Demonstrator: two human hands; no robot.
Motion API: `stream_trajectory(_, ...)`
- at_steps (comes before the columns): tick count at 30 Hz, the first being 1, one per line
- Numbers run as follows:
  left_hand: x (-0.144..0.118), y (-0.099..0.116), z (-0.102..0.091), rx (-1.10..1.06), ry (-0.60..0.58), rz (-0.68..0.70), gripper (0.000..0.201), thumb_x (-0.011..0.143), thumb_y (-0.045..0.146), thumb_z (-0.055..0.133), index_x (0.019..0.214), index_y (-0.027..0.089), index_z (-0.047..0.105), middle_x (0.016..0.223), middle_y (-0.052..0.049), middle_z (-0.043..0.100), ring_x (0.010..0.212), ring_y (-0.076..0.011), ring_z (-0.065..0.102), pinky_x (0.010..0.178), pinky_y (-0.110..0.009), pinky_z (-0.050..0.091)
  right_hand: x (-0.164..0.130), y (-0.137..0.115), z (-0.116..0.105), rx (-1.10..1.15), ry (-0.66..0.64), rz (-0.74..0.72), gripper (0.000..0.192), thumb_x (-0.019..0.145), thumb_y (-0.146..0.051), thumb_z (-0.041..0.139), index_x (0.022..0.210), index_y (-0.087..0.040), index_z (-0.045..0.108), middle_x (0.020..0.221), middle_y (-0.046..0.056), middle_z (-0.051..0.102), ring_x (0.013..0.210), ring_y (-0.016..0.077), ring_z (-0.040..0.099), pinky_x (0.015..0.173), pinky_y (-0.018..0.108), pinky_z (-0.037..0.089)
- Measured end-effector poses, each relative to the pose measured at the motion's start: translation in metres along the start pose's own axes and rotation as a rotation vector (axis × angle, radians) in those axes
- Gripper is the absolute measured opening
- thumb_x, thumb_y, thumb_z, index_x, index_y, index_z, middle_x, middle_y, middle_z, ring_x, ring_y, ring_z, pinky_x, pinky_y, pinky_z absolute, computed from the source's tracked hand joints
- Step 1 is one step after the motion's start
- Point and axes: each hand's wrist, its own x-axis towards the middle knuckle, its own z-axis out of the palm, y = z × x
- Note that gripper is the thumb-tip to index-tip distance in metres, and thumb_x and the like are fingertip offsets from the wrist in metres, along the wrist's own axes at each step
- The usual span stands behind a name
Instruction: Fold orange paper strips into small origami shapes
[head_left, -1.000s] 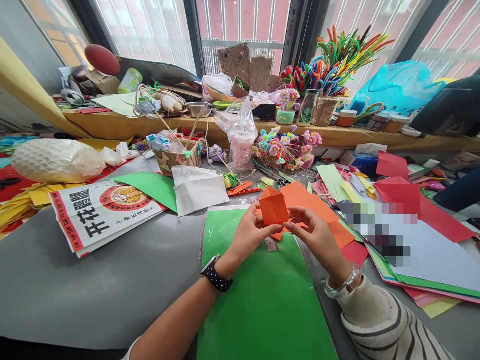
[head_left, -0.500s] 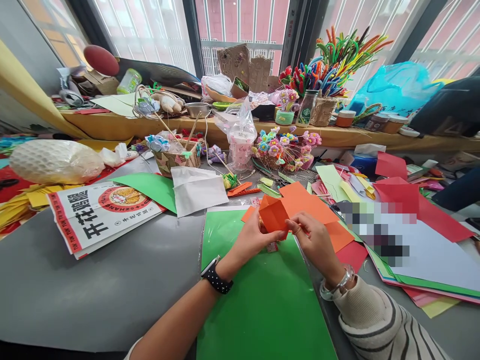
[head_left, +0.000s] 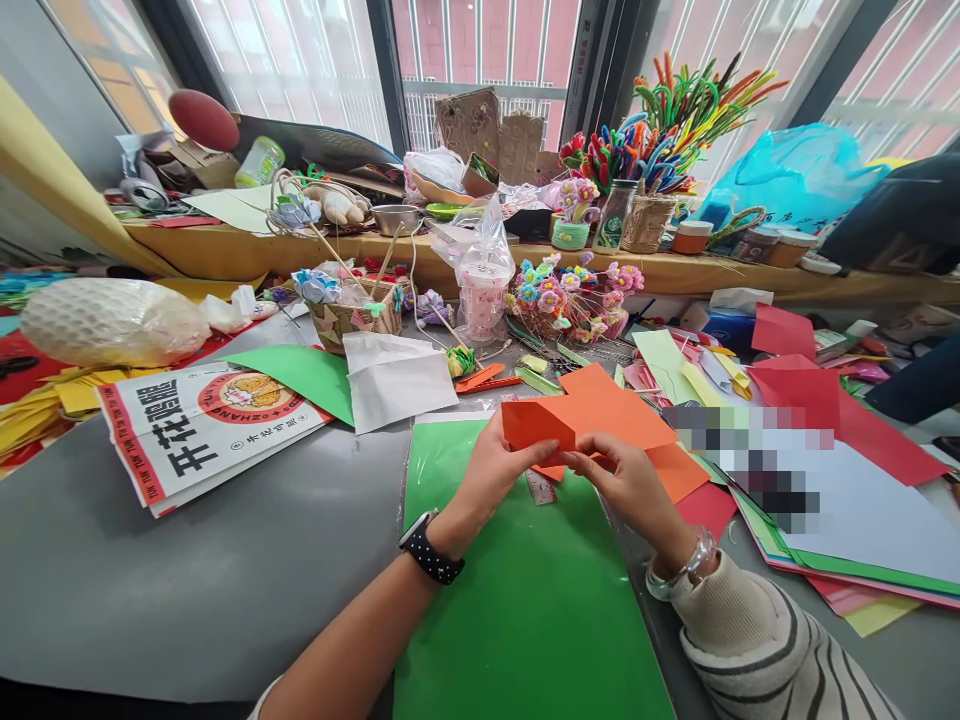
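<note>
Between my two hands is a small folded piece of orange paper (head_left: 534, 424), held up over the green sheet (head_left: 517, 600). My left hand (head_left: 499, 465) grips its left side, thumb lying along the lower edge and the other fingers hidden behind. At its lower right corner, my right hand (head_left: 619, 478) pinches the paper between thumb and fingers. Larger orange sheets (head_left: 615, 415) lie just behind and to the right. A small patterned strip (head_left: 541, 487) rests on the green sheet under the hands.
On the left lie a printed paper bag (head_left: 202, 440) and a white paper (head_left: 397, 385). A basket of craft flowers (head_left: 360, 320), a bagged drink cup (head_left: 482, 295) and crocheted-looking flowers (head_left: 551, 295) stand behind. Stacked coloured paper (head_left: 885, 510) and red sheets (head_left: 795, 395) are at right.
The orange paper has turned from a facing square with creases to a flatter, lower folded shape. My right fingers have moved slightly down and left along its edge.
</note>
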Motion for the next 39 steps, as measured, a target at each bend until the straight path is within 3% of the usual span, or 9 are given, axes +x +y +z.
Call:
stream_trajectory(3, 0.001, 0.003, -0.003, -0.12, -0.005, -0.028, 0.033, 0.063, 0.028, 0.064, 0.09, 0.014, 0.051, 0.089, -0.005, 0.062, 0.08, -0.0164, 0.058, 0.073, -0.028, 0.044, 0.002, 0.002, -0.006, 0.007, -0.06, 0.031, 0.024, 0.076, -0.039, 0.048, 0.068, -0.018, 0.052, 0.065, 0.001, 0.056, 0.063, 0.0151, 0.054, 0.057, 0.024, 0.043)
stream_trajectory(7, 0.003, 0.008, -0.008, -0.175, 0.08, -0.067, 0.036, 0.061, 0.028, 0.065, 0.092, 0.013, 0.053, 0.086, -0.006, 0.063, 0.08, -0.017, 0.058, 0.071, -0.028, 0.045, 0.003, 0.0, -0.016, 0.018, -0.13, 0.058, 0.023, 0.076, -0.039, 0.047, 0.07, -0.017, 0.053, 0.069, 0.001, 0.056, 0.065, 0.0141, 0.053, 0.058, 0.022, 0.041)
stream_trajectory(15, 0.004, 0.011, -0.012, -0.2, -0.003, -0.116, 0.026, 0.069, 0.033, 0.058, 0.084, 0.011, 0.061, 0.08, -0.005, 0.064, 0.077, -0.0155, 0.058, 0.073, -0.027, 0.045, 0.002, -0.004, -0.021, -0.018, -0.163, 0.067, 0.024, 0.075, -0.039, 0.048, 0.066, -0.017, 0.052, 0.063, -0.001, 0.051, 0.059, 0.0118, 0.048, 0.053, 0.021, 0.037)
stream_trajectory(22, 0.005, 0.006, -0.014, -0.178, 0.051, -0.168, 0.019, 0.062, 0.028, 0.065, 0.071, 0.012, 0.063, 0.071, -0.001, 0.063, 0.068, -0.0118, 0.057, 0.069, -0.025, 0.046, 0.002, -0.003, -0.021, 0.165, -0.085, 0.133, 0.024, 0.074, -0.039, 0.05, 0.07, -0.016, 0.053, 0.065, 0.0, 0.055, 0.063, 0.0125, 0.054, 0.058, 0.022, 0.043)
stream_trajectory(27, 0.004, 0.006, -0.012, -0.098, 0.011, -0.198, 0.021, 0.062, 0.029, 0.065, 0.071, 0.01, 0.061, 0.07, -0.003, 0.06, 0.063, -0.01, 0.055, 0.063, -0.022, 0.046, 0.003, -0.002, -0.02, 0.353, -0.002, 0.215, 0.026, 0.07, -0.039, 0.055, 0.079, -0.015, 0.055, 0.071, 0.001, 0.059, 0.06, 0.0123, 0.058, 0.058, 0.024, 0.047)
stream_trajectory(33, 0.003, 0.006, -0.01, -0.031, -0.007, -0.174, 0.025, 0.066, 0.036, 0.059, 0.063, 0.01, 0.058, 0.06, 0.0, 0.054, 0.055, -0.0085, 0.052, 0.058, -0.021, 0.045, 0.003, -0.001, -0.02, 0.36, 0.045, 0.22, 0.023, 0.069, -0.034, 0.059, 0.08, -0.014, 0.055, 0.054, -0.002, 0.057, 0.047, 0.0096, 0.054, 0.047, 0.021, 0.045)
stream_trajectory(39, 0.003, 0.008, -0.01, 0.044, -0.016, -0.142, 0.026, 0.066, 0.036, 0.058, 0.064, 0.01, 0.06, 0.059, -0.001, 0.055, 0.055, -0.0093, 0.052, 0.058, -0.021, 0.045, 0.004, 0.0, -0.02, 0.367, 0.07, 0.215, 0.021, 0.07, -0.033, 0.059, 0.079, -0.015, 0.055, 0.051, -0.003, 0.056, 0.045, 0.0093, 0.053, 0.046, 0.021, 0.044)
